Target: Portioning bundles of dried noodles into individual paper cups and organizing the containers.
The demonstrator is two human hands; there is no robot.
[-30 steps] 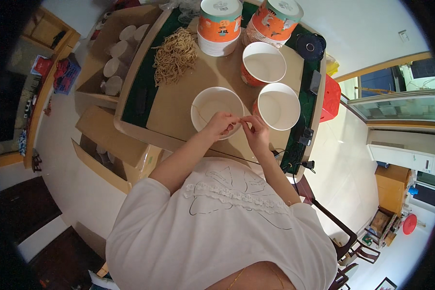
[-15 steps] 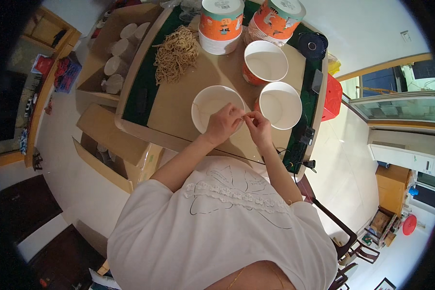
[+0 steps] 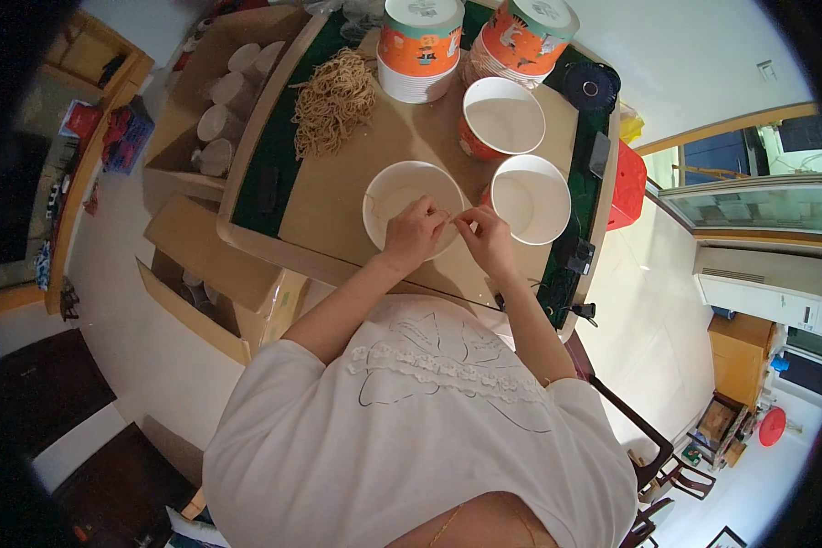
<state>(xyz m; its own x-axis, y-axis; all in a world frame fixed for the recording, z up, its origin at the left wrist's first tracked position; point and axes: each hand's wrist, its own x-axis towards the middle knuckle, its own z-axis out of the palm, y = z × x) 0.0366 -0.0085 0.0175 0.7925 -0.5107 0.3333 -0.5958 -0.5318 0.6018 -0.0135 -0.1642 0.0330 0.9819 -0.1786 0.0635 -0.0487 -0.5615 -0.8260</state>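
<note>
My left hand (image 3: 415,233) is closed in a pinch over the near right part of a white-lined paper bucket (image 3: 395,190). Close beside it, my right hand (image 3: 486,239) also pinches, its fingertips by the bucket's right rim. A thin tan cord seems to run between the two sets of fingertips; its detail is too small to follow. Another bit of cord shows at the bucket's left rim. Farther off lies a tangled pile of tan cords (image 3: 333,102). Two more open buckets, a nearer one (image 3: 530,199) and a farther one (image 3: 502,116), stand to the right.
Upside-down stacks of orange and green buckets (image 3: 418,50) stand at the table's far side. A dark round object (image 3: 592,88) and a phone-like slab (image 3: 599,153) lie along the right edge. Open cardboard boxes (image 3: 212,245) sit left of the table (image 3: 324,219).
Both hands have shifted slightly left, and their fingertips are a little farther apart. The buckets and the cord pile stay where they were.
</note>
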